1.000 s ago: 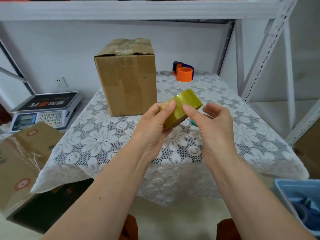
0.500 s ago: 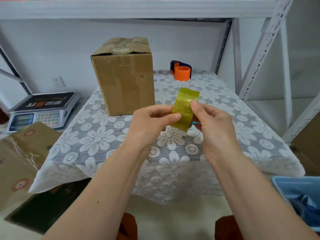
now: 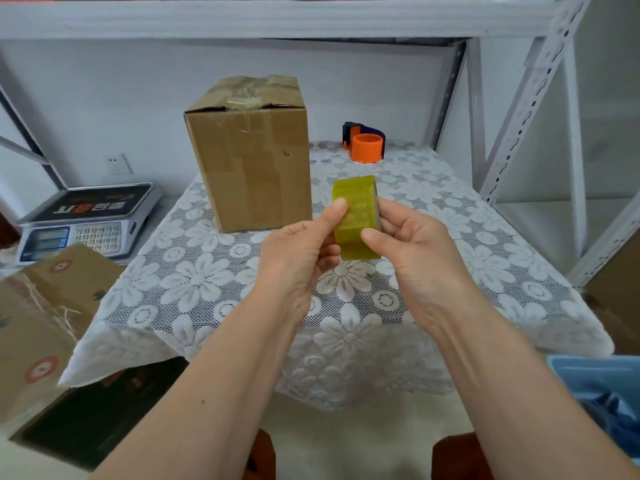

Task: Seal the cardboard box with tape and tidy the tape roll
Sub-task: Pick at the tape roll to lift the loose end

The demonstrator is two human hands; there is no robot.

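A white lace-flowered surface point(image 3: 194, 282) sits under grey metal shelving. I hold the yellowish-green roll of clear packing tape point(image 3: 355, 216) above its middle, my left hand point(image 3: 298, 251) pinching the roll's side, thumb on its face, my right hand point(image 3: 412, 244) curled round the other edge. I seem to be hunting the loose tape end; next I need to peel it free. The brown cardboard box point(image 3: 252, 157), top flaps unevenly closed, stands at eleven o'clock. The scale's point(image 3: 86, 220) label is unreadable.
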